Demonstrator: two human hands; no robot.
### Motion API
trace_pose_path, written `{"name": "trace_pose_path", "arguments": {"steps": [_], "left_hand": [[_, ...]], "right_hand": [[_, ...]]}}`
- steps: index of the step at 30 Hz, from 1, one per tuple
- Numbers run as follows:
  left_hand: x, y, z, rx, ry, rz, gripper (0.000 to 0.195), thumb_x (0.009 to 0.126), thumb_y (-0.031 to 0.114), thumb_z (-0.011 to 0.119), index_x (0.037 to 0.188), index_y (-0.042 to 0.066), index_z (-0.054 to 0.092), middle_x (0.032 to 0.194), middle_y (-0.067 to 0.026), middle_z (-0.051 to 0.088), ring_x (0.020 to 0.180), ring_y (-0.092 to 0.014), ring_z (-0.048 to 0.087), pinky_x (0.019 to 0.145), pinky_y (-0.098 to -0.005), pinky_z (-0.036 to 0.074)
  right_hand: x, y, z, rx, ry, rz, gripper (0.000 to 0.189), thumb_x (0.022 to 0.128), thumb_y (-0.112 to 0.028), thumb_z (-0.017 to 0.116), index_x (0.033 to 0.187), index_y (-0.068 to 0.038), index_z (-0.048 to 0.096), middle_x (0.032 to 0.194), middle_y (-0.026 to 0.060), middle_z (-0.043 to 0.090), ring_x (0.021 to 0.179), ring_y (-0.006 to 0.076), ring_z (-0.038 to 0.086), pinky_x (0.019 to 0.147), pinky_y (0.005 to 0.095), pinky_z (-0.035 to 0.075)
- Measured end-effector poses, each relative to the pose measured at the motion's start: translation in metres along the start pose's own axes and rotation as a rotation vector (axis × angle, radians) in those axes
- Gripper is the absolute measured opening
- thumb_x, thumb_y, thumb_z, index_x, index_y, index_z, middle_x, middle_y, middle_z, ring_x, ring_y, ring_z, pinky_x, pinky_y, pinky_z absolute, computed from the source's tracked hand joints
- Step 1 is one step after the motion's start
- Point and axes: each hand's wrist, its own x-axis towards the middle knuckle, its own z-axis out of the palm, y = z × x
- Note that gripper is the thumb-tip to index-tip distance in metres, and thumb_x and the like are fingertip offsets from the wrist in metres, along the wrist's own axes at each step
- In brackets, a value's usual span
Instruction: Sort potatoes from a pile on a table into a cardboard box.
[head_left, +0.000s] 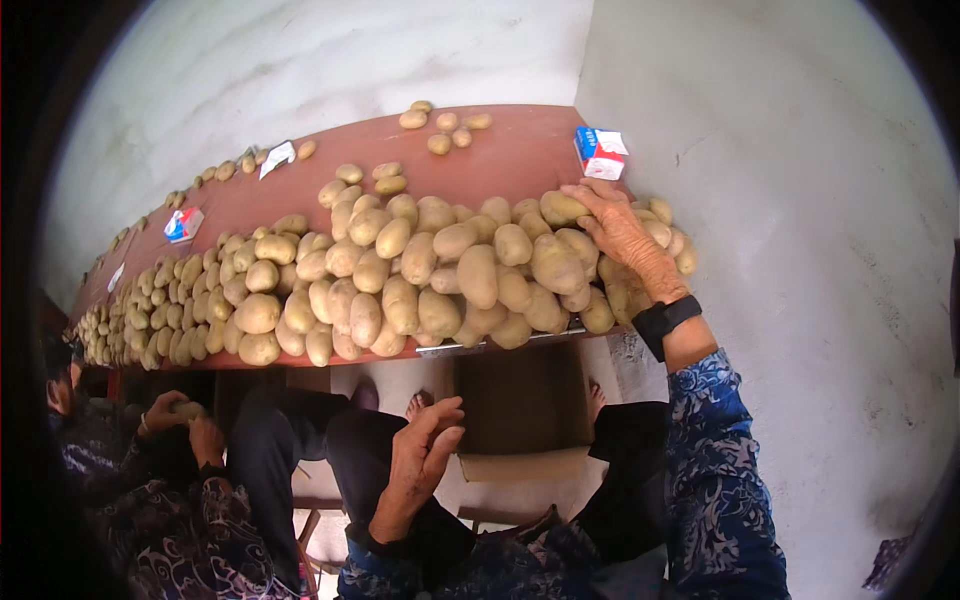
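Note:
Many potatoes (478, 276) lie heaped along the front of a long reddish-brown table (517, 150). My right hand (619, 229) reaches over the right part of the heap, its fingers resting on a yellowish potato (562, 208); whether they grip it I cannot tell. A black band (666, 324) is on that wrist. My left hand (424, 457) is raised above my lap, in front of the table edge, with its fingers apart and nothing in it. Between my knees stands an open cardboard box (525, 463), its inside dark.
A blue, red and white box (600, 152) stands at the table's right corner, a similar one (184, 224) at the left. Loose potatoes (439, 144) lie farther back by the wall (450, 52). To my left sits a person whose hands (169, 412) hold a potato.

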Motion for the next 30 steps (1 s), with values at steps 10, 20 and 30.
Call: {"name": "trace_pose_path", "arguments": {"steps": [10,20,30], "left_hand": [[0.015,0.041,0.003,0.272,-0.002,0.227,0.022,0.086,0.007,0.064,0.108,0.001,0.064,0.094,-0.0105,0.066,0.079,-0.018,0.065,0.071,-0.0289,0.051],[0.002,0.191,-0.049,0.004,0.338,1.030,0.035,0.073,0.020,0.079,0.098,0.000,0.065,0.093,-0.0131,0.064,0.086,-0.026,0.062,0.089,-0.0450,0.046],[-0.050,0.175,-0.028,-0.067,0.028,0.982,0.033,0.073,0.019,0.078,0.096,0.000,0.064,0.091,-0.0134,0.064,0.084,-0.026,0.062,0.086,-0.0438,0.046]], "right_hand": [[-0.005,0.003,0.004,-0.042,0.019,0.061,0.044,0.087,-0.007,0.060,0.130,-0.014,0.053,0.133,0.0154,0.049,0.121,0.0388,0.046,0.103,0.0448,0.040],[-0.071,-0.098,-0.050,-0.074,0.452,-0.111,0.031,0.079,-0.005,0.068,0.109,-0.006,0.064,0.111,0.0123,0.058,0.107,0.0312,0.053,0.091,0.0404,0.045],[-0.159,-0.170,-0.077,0.438,0.462,-0.028,0.030,0.073,0.005,0.070,0.102,-0.001,0.067,0.091,0.0098,0.064,0.067,0.0140,0.055,0.063,0.0273,0.047]]}}
